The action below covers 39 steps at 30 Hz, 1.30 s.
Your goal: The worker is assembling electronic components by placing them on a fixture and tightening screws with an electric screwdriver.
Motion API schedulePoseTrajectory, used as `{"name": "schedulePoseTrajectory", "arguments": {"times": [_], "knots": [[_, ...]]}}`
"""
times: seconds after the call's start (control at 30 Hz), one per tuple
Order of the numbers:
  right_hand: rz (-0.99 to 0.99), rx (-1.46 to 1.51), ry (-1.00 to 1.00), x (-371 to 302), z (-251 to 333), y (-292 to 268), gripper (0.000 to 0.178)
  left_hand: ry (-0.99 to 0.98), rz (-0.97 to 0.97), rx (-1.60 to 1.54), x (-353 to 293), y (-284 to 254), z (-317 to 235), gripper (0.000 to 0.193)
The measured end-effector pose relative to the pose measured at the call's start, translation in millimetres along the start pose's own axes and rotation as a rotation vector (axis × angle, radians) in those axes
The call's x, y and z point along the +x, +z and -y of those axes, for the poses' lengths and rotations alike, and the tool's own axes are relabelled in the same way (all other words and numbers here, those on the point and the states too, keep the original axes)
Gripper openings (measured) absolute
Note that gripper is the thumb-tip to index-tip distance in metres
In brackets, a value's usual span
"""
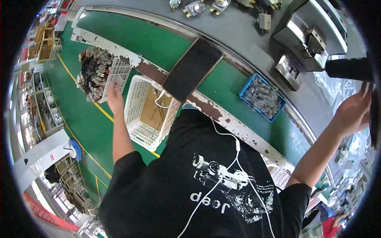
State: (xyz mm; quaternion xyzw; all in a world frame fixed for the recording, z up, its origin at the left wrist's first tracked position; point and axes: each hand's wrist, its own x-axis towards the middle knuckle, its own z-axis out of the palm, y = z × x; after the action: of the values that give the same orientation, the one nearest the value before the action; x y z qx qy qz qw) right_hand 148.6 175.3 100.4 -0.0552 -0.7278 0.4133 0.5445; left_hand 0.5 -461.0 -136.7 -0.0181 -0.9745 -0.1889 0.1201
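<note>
My left hand [114, 97] is at the side of a white slotted crate [119, 73] heaped with bundled wires [94, 71]. Its fingers look pinched around something small and whitish that I cannot make out. At the far right, my right hand [352, 111] reaches up beside a black handle [346, 67]. Its fingertips lie partly behind a dark edge at the picture's rim, so their grip is hidden. Left of that handle stands a grey metal machine [303, 33] with a small metal fixture block [289, 71] before it.
A black phone [193, 69] lies across the chipped white frame bar [242, 123]. A blue basket [242, 95] holds metal coils. Another white basket [133, 105] contains cardboard and a few wires. Metal parts with plug pins [195, 8] lie on the grey bench [238, 29]. A white cord hangs over my shirt.
</note>
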Motion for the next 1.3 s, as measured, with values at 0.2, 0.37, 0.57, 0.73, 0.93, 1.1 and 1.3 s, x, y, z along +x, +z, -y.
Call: {"name": "schedulePoseTrajectory", "arguments": {"times": [0.2, 0.37, 0.57, 0.73, 0.93, 1.1, 1.3], "knots": [[-0.052, -0.047, -0.163, -8, -27, -18, 0.090, 0.070, -0.226, -0.176, 1, 36, 8, 0.041], [-0.116, -0.178, -0.288, -25, 1, -14, 0.061, 0.669, -0.376, -0.459, 113, -28, -288, 0.039], [0.009, -0.242, -0.399, -38, 14, 3, 0.066, 1.088, -0.120, -0.204, 158, 33, -452, 0.051], [0.086, -0.217, -0.364, -59, 14, 0, 0.058, 1.100, -0.068, -0.294, 167, 11, -458, 0.033], [0.654, 0.598, 0.871, -73, 39, 50, 0.064, 1.095, 0.133, -0.547, 47, -74, -438, 0.035], [0.664, 0.871, 1.262, -69, 50, 51, 0.074, 1.271, 0.460, -0.587, 33, -86, -438, 0.040], [0.880, 0.826, 1.249, -48, 51, -18, 0.068, 1.397, -0.032, -0.480, 85, -38, -450, 0.036]]}}
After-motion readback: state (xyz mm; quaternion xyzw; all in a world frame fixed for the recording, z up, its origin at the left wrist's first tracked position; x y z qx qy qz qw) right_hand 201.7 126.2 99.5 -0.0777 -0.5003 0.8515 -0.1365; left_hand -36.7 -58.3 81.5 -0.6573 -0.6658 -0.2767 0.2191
